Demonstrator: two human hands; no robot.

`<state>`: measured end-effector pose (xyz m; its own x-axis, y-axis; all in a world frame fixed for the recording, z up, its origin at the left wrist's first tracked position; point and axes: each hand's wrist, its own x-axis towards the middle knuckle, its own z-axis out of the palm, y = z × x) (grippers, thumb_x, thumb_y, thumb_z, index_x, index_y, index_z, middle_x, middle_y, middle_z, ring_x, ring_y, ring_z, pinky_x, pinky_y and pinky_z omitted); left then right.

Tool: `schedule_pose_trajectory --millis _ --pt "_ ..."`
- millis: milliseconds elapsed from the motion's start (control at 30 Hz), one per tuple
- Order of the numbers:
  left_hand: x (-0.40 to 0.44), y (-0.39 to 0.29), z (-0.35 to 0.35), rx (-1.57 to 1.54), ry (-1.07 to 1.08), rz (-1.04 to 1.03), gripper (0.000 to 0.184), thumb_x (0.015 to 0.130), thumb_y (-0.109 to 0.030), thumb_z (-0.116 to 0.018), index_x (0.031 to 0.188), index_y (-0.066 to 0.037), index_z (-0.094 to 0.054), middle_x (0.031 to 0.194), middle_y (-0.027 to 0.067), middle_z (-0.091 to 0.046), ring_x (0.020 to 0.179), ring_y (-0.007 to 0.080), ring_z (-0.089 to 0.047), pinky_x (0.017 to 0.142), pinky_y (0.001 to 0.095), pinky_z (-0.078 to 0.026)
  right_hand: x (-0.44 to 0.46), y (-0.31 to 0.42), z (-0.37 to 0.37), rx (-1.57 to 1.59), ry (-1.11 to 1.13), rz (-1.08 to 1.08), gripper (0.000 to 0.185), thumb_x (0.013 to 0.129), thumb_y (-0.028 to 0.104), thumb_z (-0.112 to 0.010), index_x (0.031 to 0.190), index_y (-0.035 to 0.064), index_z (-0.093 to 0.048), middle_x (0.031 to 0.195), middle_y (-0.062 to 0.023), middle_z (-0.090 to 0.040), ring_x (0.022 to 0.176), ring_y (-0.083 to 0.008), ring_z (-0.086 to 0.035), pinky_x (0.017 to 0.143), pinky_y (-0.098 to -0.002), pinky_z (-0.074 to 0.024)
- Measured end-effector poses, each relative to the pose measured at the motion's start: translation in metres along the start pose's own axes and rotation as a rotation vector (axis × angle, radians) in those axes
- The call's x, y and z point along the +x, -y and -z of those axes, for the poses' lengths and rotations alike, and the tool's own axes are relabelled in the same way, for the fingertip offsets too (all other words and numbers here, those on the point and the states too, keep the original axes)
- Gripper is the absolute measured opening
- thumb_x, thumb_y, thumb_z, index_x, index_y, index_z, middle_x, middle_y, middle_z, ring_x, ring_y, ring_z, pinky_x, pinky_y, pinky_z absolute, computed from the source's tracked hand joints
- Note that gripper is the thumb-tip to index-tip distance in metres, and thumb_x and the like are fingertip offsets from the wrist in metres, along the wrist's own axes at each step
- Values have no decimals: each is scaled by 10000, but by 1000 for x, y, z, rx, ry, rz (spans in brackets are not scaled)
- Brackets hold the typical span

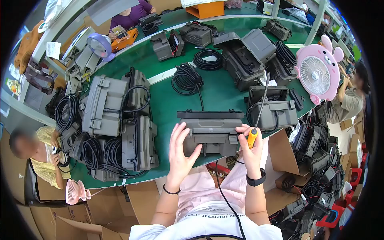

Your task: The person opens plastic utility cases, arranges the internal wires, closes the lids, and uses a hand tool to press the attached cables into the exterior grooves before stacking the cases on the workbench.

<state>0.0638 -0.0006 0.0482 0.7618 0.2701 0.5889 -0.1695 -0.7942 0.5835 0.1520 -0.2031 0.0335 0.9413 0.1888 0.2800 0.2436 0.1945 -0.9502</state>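
A dark grey plastic case (212, 136) with latches stands at the near edge of the green workbench, right in front of me. My left hand (180, 150) grips its left end, with the thumb on the near face and the fingers along the side. In my right hand (252, 154) is a screwdriver (252, 138) with a yellow handle, its long shaft pointing up and away from me. Fingertips of that same hand also touch the case's right end. A black cable (201, 100) runs from behind the case to a coil farther back.
Several grey cases (104, 106) and coiled black cables (91, 154) crowd the left. An opened case (242, 60) and a pink rabbit-shaped fan (318, 74) stand at the right. Cardboard boxes (116, 204) lie below the bench (164, 94). Other people sit at left, back and right.
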Motion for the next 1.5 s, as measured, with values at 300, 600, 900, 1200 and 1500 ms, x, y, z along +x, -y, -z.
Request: schedule_pose_trajectory --millis 300,600,900,1200,1500 --pt "-3 13 -5 -174 -37 40 531 737 38 -809 1118 -64 -453 1431 214 -468 1333 365 -473 980 392 -515 -27 15 -11 -226 -192 -15 144 936 59 -646 961 35 -506 1003 -129 -683 867 -174 -634 751 -284 -496" --pt "-16 8 -11 -86 -73 -53 550 752 26 -811 1145 -63 -436 1392 222 -506 1357 443 -429 1031 452 -476 -29 16 -20 20 -250 -95 361 796 -17 -784 945 62 -466 1005 -115 -671 860 -152 -661 750 -275 -519" --pt "-13 4 -8 -30 -72 -100 572 732 -8 -841 1129 -70 -434 1339 231 -549 1295 474 -483 1030 492 -456 -19 25 -20 99 -240 -193 357 810 -45 -748 944 75 -439 1032 -117 -638 890 -146 -647 661 -228 -506" --pt "-22 0 -10 11 -121 -126 563 724 -37 -854 1100 -74 -436 1322 239 -558 1254 491 -510 1031 518 -445 -36 11 -17 132 -283 -178 399 794 -69 -747 927 95 -409 1037 -108 -658 937 -145 -656 678 -201 -478" --pt "-20 0 -7 5 -95 -106 522 737 -8 -838 1056 -71 -430 1349 235 -546 1306 466 -481 1014 479 -471 -6 26 -25 101 -237 -105 363 797 -85 -725 917 73 -421 1092 -94 -605 819 -86 -610 677 -205 -482"
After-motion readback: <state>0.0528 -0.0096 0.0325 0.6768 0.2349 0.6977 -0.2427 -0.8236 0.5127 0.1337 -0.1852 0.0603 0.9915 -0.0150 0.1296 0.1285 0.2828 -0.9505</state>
